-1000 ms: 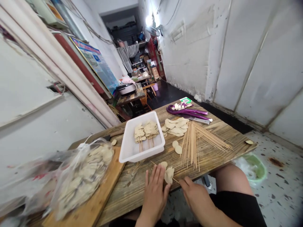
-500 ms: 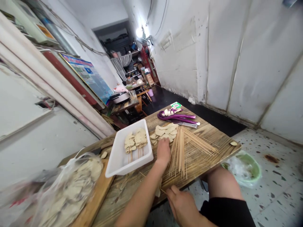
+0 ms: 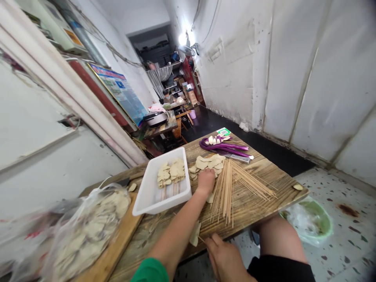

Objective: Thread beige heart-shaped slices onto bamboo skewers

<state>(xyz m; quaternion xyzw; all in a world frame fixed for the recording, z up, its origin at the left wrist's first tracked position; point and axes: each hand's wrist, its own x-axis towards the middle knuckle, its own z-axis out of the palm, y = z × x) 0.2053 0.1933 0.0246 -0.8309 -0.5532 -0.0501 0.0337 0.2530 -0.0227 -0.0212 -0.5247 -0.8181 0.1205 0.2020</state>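
Note:
My left hand (image 3: 206, 180) reaches over the near edge of a pile of thin pale slices (image 3: 208, 162), its fingers curled down and their tips hidden. One pale slice (image 3: 210, 198) sticks out beneath its palm. At the table's front edge, my right hand (image 3: 225, 250) grips a thin wooden skewer whose tip shows by the fingers. A pale slice (image 3: 195, 234) sits on that skewer. Fanned wooden skewers (image 3: 226, 192) lie to the right of my left hand. Left of the pile, a white plastic tray (image 3: 161, 206) holds several skewered bunches of slices.
Purple strips (image 3: 232, 147) and a knife (image 3: 239, 158) lie beyond the skewers. A clear bag of slices (image 3: 94, 231) rests on a wooden board (image 3: 125, 239) at left. A lined green basin (image 3: 321, 221) stands on the floor at right.
The view has shifted slightly, so the scene sits further right. A slice now shows beneath my left palm at the pile. My right hand stays at the table edge with the skewer.

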